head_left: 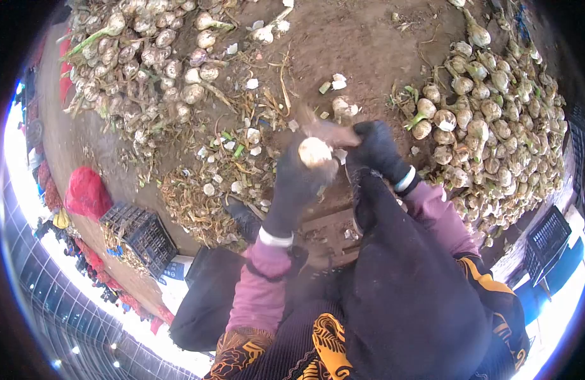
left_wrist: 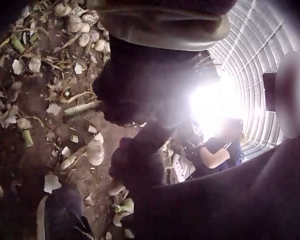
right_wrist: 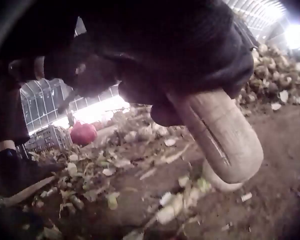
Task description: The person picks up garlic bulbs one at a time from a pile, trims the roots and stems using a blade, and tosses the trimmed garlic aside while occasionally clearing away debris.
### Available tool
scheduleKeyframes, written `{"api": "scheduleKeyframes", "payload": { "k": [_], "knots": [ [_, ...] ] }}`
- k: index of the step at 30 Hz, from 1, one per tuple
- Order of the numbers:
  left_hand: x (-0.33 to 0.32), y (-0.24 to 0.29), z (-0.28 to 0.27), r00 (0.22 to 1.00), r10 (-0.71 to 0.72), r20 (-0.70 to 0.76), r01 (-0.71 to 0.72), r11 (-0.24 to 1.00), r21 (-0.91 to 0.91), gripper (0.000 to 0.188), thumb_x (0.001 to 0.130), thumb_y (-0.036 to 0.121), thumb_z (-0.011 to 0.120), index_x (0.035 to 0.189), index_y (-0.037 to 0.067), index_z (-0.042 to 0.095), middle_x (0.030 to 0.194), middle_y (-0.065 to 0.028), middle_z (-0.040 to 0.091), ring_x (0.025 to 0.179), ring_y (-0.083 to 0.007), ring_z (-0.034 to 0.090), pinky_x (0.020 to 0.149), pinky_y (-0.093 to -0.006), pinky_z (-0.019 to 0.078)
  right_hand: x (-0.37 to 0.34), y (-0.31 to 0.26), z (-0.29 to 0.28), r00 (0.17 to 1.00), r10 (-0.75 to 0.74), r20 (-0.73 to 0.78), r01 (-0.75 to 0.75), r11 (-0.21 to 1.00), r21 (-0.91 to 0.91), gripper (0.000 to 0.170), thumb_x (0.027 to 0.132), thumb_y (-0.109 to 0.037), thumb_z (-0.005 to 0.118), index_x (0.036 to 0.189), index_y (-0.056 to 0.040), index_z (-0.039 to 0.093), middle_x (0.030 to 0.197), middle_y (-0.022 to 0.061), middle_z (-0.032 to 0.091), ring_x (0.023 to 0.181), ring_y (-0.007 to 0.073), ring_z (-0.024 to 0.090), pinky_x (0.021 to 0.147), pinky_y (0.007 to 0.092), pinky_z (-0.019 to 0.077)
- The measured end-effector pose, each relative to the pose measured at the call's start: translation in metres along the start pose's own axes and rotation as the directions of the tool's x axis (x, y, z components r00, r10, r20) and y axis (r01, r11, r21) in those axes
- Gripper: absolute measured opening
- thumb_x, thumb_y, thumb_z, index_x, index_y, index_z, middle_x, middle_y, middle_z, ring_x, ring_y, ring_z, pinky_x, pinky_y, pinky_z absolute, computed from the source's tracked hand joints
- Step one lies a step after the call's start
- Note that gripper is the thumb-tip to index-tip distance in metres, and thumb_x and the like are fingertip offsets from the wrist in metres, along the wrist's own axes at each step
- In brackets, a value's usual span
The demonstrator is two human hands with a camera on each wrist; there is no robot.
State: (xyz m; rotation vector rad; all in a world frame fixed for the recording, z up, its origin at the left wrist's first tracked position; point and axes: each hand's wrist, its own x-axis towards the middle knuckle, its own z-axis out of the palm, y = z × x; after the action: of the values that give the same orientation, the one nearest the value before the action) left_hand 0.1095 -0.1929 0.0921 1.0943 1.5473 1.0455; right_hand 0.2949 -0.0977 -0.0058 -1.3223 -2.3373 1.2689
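My left hand [head_left: 297,187], in a dark glove, holds a pale garlic bulb [head_left: 315,152] with its whitish face turned up. Close to its right, my gloved right hand [head_left: 378,151] grips a wooden handle [head_left: 338,135], blurred in the head view. From the right wrist, the handle's rounded, slotted end [right_wrist: 225,137] juts out of the fist; the rest of the tool is hidden in the glove. Another garlic bulb [head_left: 344,107] lies on the soil just beyond the hands. In the left wrist view, the dark glove [left_wrist: 140,82] hides the held bulb.
A big garlic heap [head_left: 501,126] spreads at the right and another heap [head_left: 146,57] at the far left. Stem cuttings and dry skins [head_left: 200,206] litter the soil. A black crate [head_left: 140,237] and a red sack [head_left: 88,193] stand at left; another crate [head_left: 547,244] stands right.
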Motion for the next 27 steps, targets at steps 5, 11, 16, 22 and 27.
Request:
{"api": "scheduleKeyframes", "payload": {
  "k": [5,11,16,22,27],
  "knots": [
    [0.013,0.009,0.003,0.949,-0.316,-0.008,0.316,0.949,0.016,0.043,0.076,0.015,0.079,0.112,0.003,0.059,0.094,-0.0022,0.064,0.086,-0.0118,0.061,0.078,-0.0278,0.0505,-0.030,0.027,-0.017,0.941,0.337,0.027,-0.338,0.939,0.061,0.026,0.073,-0.029,0.072,0.075,-0.0029,0.069,0.069,0.0201,0.064,0.063,0.0377,0.064,0.059,0.0438,0.0506],
    [0.024,0.015,0.000,0.927,-0.313,-0.207,0.316,0.948,-0.016,0.034,0.081,0.010,0.072,0.112,0.006,0.058,0.102,-0.0068,0.063,0.087,-0.0155,0.062,0.075,-0.0293,0.0526,-0.040,-0.017,-0.017,0.913,0.407,-0.011,-0.388,0.877,0.284,0.029,0.078,-0.028,0.071,0.081,0.0007,0.069,0.071,0.0226,0.065,0.068,0.0378,0.067,0.061,0.0411,0.0510],
    [0.015,0.001,0.017,0.895,-0.352,-0.274,0.100,0.756,-0.647,0.025,0.086,-0.002,0.059,0.111,0.002,0.062,0.105,-0.0093,0.065,0.085,-0.0156,0.062,0.076,-0.0265,0.0517,-0.036,-0.017,-0.014,0.922,0.368,0.120,-0.385,0.838,0.387,0.032,0.080,-0.030,0.073,0.084,0.0015,0.069,0.075,0.0230,0.066,0.073,0.0335,0.069,0.066,0.0414,0.0517],
    [0.001,-0.022,0.033,0.933,-0.340,-0.116,0.226,0.806,-0.547,0.039,0.086,0.003,0.053,0.125,0.003,0.051,0.116,-0.0142,0.060,0.110,-0.0229,0.059,0.096,-0.0383,0.0498,-0.020,-0.037,-0.019,0.975,0.183,-0.124,-0.134,0.935,0.328,0.030,0.082,-0.031,0.071,0.080,-0.0011,0.069,0.077,0.0177,0.068,0.071,0.0289,0.067,0.069,0.0374,0.0517],
    [0.023,0.009,0.027,0.966,-0.257,-0.017,0.158,0.640,-0.752,0.040,0.087,0.003,0.051,0.127,0.006,0.046,0.122,-0.0162,0.055,0.114,-0.0235,0.057,0.098,-0.0350,0.0488,-0.043,0.033,0.000,0.885,0.319,0.339,-0.450,0.772,0.449,0.027,0.084,-0.028,0.069,0.073,-0.0036,0.069,0.070,0.0118,0.068,0.067,0.0236,0.065,0.058,0.0374,0.0508]
  ]
}}
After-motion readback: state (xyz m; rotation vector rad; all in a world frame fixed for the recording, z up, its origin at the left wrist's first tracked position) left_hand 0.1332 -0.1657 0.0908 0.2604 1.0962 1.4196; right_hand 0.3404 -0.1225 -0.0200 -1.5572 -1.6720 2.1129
